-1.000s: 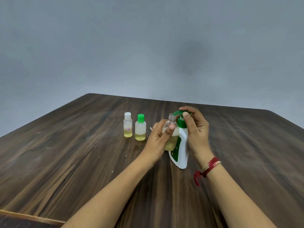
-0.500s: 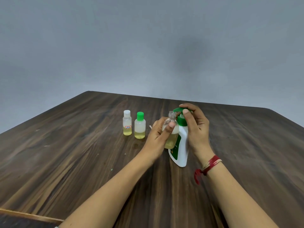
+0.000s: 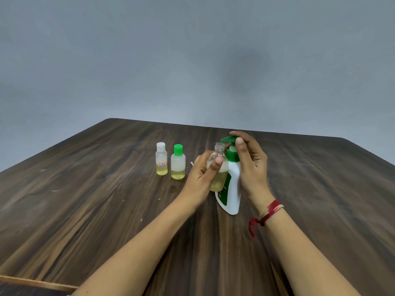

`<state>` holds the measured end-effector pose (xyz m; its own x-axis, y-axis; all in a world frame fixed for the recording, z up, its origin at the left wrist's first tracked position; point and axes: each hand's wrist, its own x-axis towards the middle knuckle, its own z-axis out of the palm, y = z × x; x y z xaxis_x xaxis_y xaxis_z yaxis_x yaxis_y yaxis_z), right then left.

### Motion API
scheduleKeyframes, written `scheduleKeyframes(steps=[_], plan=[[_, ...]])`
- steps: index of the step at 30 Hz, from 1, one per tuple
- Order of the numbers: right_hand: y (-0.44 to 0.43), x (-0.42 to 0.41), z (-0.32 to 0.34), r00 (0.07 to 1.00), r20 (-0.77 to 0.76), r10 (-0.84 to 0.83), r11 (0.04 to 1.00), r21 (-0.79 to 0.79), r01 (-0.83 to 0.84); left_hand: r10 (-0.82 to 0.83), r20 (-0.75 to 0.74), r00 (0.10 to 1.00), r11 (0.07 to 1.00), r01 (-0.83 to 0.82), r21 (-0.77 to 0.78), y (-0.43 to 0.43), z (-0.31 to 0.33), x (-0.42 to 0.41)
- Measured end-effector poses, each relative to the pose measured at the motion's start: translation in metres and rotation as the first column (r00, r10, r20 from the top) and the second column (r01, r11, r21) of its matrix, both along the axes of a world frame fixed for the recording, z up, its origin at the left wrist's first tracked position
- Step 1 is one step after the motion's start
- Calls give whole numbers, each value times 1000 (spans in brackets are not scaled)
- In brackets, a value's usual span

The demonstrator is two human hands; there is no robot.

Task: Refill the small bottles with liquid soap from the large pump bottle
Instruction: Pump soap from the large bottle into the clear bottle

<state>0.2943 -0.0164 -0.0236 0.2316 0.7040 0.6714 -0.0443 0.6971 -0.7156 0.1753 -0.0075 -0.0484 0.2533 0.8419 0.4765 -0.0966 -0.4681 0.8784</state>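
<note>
Pump bottle (image 3: 234, 189) and held small bottle (image 3: 218, 180), well apart from table (image 3: 85, 199) edges.

A dark brown wooden table (image 3: 85, 210) with streaked grain stands before a plain grey wall (image 3: 149, 60) bearing a faint dark patch (image 3: 245, 69). A lighter wooden strip (image 3: 32, 282) crosses the table's near left corner.

Red thread bracelet (image 3: 269, 211), right wrist
</note>
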Motion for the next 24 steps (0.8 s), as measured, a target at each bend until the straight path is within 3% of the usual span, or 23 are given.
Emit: scheduleKeyframes(steps=[24], plan=[[3, -1, 0, 1000, -4, -27, 1000, -9, 26, 2, -5, 1000, 1000, -2, -18, -1, -1, -1]])
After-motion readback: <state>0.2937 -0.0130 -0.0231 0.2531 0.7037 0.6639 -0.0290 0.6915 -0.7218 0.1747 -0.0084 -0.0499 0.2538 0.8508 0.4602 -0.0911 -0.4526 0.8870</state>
